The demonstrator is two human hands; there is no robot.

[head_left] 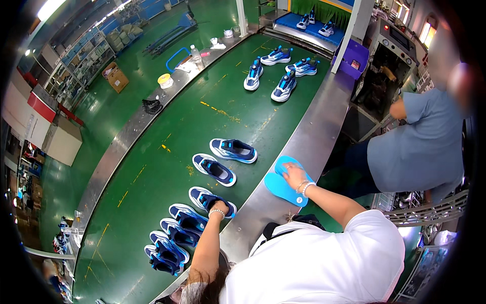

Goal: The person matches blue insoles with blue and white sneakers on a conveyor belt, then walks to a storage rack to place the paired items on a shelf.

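Observation:
My left hand (pixel 219 206) reaches into the opening of a navy, white and blue sneaker (pixel 201 196) on the green conveyor belt (pixel 167 131); its fingers are hidden there. Over to the right, on the metal ledge, lie bright blue insoles (pixel 283 189), partly overlapping. My right hand (pixel 294 176) is closed on the upper insole. Beyond my left hand stand two like sneakers, one (pixel 214 169) closer and one (pixel 233 151) farther off, both with open collars. Nearer to me, several more sneakers (pixel 169 245) stand close together in a row.
Several finished-looking sneakers (pixel 283 87) stand farther up the belt, and more rest on a blue surface (pixel 304 31) by a green-fringed opening. At right, a person in a grey-blue shirt (pixel 417 147) stands by a machine (pixel 387 66). A purple bin (pixel 352 60) adjoins the ledge.

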